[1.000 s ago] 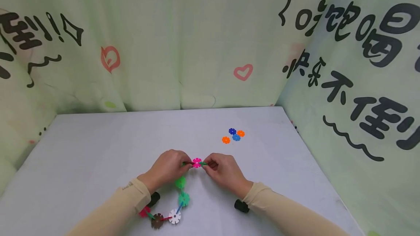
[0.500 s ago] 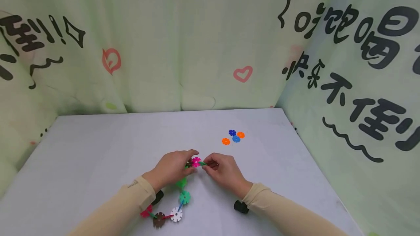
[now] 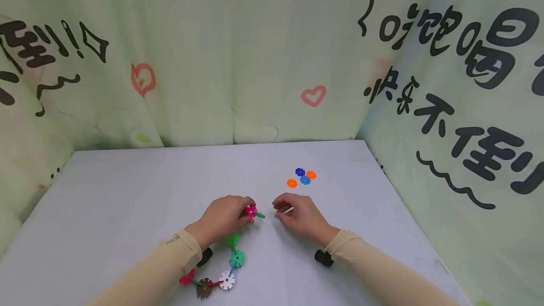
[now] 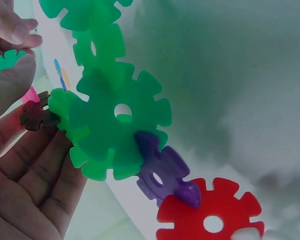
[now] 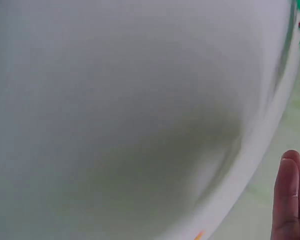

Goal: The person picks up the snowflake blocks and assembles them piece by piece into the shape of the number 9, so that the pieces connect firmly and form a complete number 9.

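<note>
On table (image 3: 127, 188) | left hand (image 3: 223, 218) pinches multicoloured snowflake-disc chain (image 3: 233, 259) | right hand (image 3: 299, 216) loosely curled, holding nothing

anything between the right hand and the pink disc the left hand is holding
In the head view, only a small green piece sticking out from the pink disc toward the right hand; beyond its tip is bare table. The left hand pinches the disc.
</note>
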Demonstrator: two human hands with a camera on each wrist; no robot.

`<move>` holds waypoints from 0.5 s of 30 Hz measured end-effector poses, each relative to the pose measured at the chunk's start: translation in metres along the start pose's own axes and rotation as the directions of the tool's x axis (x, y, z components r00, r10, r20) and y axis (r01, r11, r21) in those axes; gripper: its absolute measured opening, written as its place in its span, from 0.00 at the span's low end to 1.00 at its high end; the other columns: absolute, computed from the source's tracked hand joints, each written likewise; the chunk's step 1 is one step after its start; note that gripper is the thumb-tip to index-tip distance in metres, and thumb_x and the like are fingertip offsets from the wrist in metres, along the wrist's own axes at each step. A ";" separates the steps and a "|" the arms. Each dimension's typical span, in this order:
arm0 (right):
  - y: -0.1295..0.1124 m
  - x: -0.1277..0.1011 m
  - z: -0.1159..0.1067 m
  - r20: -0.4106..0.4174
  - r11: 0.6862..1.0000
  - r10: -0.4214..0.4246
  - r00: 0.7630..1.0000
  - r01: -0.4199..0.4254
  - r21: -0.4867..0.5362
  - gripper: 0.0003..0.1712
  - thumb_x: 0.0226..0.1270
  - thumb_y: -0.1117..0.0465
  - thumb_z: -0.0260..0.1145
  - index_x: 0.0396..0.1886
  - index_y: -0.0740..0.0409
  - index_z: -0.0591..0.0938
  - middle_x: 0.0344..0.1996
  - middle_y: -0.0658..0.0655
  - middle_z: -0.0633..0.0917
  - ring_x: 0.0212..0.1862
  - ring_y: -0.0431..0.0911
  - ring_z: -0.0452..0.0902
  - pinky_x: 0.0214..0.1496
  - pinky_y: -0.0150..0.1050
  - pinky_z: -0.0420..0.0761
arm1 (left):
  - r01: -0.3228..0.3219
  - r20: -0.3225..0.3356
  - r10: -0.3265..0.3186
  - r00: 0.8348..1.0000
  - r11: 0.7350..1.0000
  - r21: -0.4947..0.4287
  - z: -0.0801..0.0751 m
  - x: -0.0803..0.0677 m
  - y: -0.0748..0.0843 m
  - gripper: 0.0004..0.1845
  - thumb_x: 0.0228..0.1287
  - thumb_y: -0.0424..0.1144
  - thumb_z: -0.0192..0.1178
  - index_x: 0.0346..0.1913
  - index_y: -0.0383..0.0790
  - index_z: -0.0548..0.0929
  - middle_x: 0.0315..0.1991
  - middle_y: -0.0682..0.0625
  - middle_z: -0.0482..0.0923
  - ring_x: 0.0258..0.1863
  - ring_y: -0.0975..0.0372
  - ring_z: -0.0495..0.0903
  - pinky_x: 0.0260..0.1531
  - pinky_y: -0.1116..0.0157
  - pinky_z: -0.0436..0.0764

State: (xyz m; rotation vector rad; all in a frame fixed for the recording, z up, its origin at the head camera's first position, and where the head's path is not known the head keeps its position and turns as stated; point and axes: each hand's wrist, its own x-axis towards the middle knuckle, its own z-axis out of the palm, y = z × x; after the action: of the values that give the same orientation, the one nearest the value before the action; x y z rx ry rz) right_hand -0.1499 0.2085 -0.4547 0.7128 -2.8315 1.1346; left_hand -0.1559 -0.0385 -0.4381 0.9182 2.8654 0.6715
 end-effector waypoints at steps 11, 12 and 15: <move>0.059 0.018 -0.039 -0.090 0.940 0.334 0.938 -0.338 -0.033 0.21 0.62 0.66 0.72 0.55 0.60 0.82 0.47 0.54 0.84 0.44 0.46 0.83 0.46 0.40 0.83 | 0.013 -0.009 -0.013 1.000 0.999 -0.031 -0.001 -0.004 -0.002 0.20 0.60 0.42 0.72 0.55 0.44 0.83 0.38 0.55 0.82 0.35 0.62 0.78 0.38 0.61 0.79; 0.061 0.021 -0.040 -0.081 0.941 0.331 0.940 -0.335 -0.047 0.21 0.63 0.65 0.72 0.56 0.60 0.82 0.47 0.54 0.84 0.44 0.46 0.83 0.46 0.40 0.83 | 0.011 -0.008 -0.012 1.000 0.999 -0.029 -0.001 -0.004 -0.002 0.20 0.60 0.42 0.72 0.55 0.44 0.83 0.38 0.55 0.82 0.35 0.62 0.78 0.38 0.61 0.79; 0.064 0.028 -0.041 -0.059 0.944 0.310 0.949 -0.314 -0.100 0.21 0.64 0.64 0.71 0.58 0.60 0.82 0.45 0.54 0.84 0.42 0.46 0.81 0.47 0.41 0.82 | 0.001 -0.007 -0.001 1.000 1.000 -0.024 0.000 -0.004 -0.003 0.20 0.61 0.42 0.71 0.55 0.45 0.83 0.38 0.55 0.82 0.35 0.63 0.78 0.38 0.61 0.79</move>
State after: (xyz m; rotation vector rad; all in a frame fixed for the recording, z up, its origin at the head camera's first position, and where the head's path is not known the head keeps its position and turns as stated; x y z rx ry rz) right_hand -0.2083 0.2645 -0.4609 0.2333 -3.0142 0.9989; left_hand -0.1541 -0.0430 -0.4395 0.9128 2.8572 0.7089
